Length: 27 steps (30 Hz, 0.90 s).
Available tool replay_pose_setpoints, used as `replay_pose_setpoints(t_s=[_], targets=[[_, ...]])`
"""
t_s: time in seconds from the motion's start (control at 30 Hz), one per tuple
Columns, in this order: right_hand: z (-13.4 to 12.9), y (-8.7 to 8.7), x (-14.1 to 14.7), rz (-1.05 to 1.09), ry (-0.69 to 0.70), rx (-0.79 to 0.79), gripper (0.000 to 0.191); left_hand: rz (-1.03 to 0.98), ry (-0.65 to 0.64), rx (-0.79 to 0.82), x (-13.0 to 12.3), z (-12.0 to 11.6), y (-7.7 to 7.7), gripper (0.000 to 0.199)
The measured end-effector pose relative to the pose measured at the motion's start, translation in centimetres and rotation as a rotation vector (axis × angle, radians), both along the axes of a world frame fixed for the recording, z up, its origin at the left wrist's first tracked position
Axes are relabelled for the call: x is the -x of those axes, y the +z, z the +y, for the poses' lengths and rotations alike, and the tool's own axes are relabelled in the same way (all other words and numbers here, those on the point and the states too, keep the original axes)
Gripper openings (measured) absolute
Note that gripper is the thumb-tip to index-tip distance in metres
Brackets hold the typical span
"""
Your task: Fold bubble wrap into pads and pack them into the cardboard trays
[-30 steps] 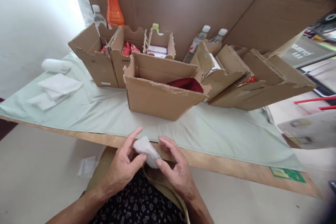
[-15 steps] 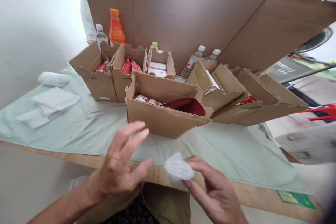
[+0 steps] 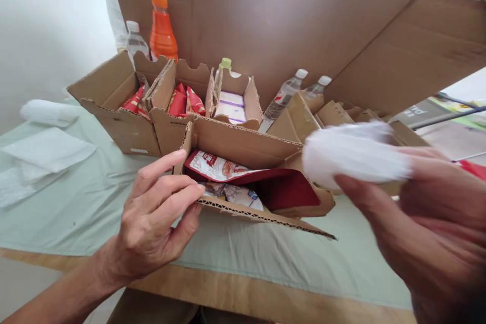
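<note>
My left hand (image 3: 163, 207) has its fingers on the left end of the front cardboard box (image 3: 246, 136), the thumb below the front flap. Inside that box lie a dark red packet with a white printed panel (image 3: 220, 167) and a lighter printed packet (image 3: 243, 196). Raised at the right, my right hand (image 3: 425, 207) pinches a crumpled white wrapped bundle (image 3: 353, 154), blurred by motion. The bundle hangs above the right end of the box and hides part of the boxes behind.
Cardboard boxes with red packets (image 3: 186, 101) stand behind, before a tall cardboard panel (image 3: 243, 20). An orange bottle (image 3: 163, 30) and clear bottles (image 3: 286, 93) stand behind the boxes. White sheets (image 3: 49, 149) and a white roll (image 3: 49, 113) lie on the left of the cloth (image 3: 114, 202).
My left hand has moved onto the front box, whose front flap now leans outward. My right hand has lifted the white bundle up and to the right. The view has come closer.
</note>
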State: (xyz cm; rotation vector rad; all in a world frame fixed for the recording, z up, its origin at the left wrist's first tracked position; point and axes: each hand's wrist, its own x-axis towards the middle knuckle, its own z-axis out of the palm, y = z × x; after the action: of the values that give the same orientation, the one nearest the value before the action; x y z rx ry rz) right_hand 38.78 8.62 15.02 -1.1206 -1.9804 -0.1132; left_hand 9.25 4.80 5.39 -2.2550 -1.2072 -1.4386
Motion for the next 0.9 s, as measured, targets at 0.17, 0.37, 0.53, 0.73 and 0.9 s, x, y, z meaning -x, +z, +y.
replay_pose_setpoints(t_s=[0.17,0.37,0.53,0.73,0.9], targets=[[4.1,1.0,4.2,-0.311,0.193,-0.008,0.017,0.018,-0.001,0.015,0.1,0.4,0.4,0.038],[3.8,2.2,3.4,-0.419,0.407,0.222,0.031,0.047,-0.032,0.034,0.7,0.3,0.3,0.035],[3.5,0.4,2.5,-0.666,0.437,0.286,0.030,0.026,-0.046,0.032,0.6,0.4,0.3,0.031],[5.6,-2.7,4.2,-0.758,0.423,0.276,0.036,-0.010,-0.006,0.039,0.2,0.3,0.1,0.038],[6.0,-3.4,7.1,-0.877,0.435,0.371,0.033,0.006,-0.003,0.035,0.2,0.1,0.0,0.036]])
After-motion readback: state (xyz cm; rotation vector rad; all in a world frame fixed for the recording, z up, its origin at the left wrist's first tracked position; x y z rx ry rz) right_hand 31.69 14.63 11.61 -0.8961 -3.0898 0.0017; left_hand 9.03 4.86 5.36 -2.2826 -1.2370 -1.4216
